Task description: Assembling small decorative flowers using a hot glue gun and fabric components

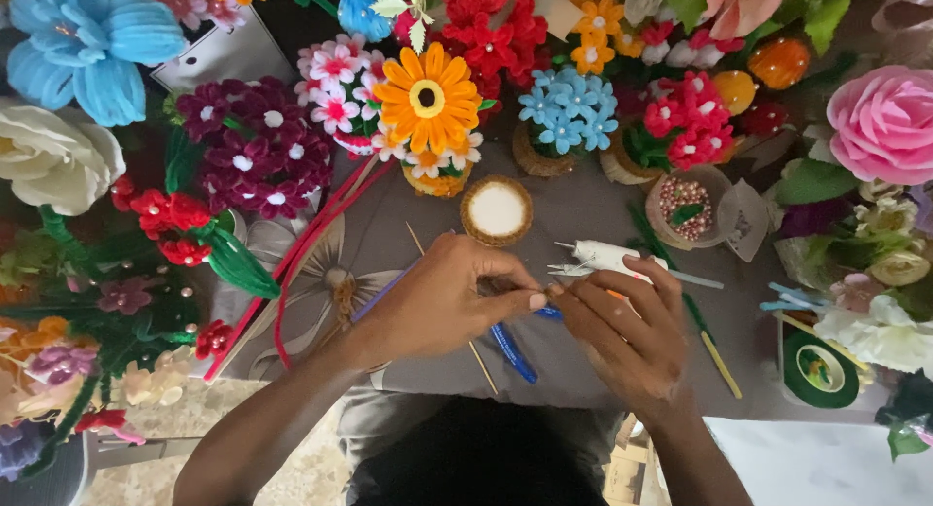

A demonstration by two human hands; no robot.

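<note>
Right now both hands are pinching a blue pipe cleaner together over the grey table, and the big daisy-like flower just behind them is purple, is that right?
Not quite: the big daisy-like flower is orange with a yellow centre, not purple. The head view shows it. The rest holds: the left hand and right hand pinch a blue pipe cleaner together over the grey table.

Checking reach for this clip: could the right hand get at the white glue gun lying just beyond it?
Probably yes: the glue gun lies just past the right hand on open grey cloth, nothing between, though its fingers are pinching something small.
</note>
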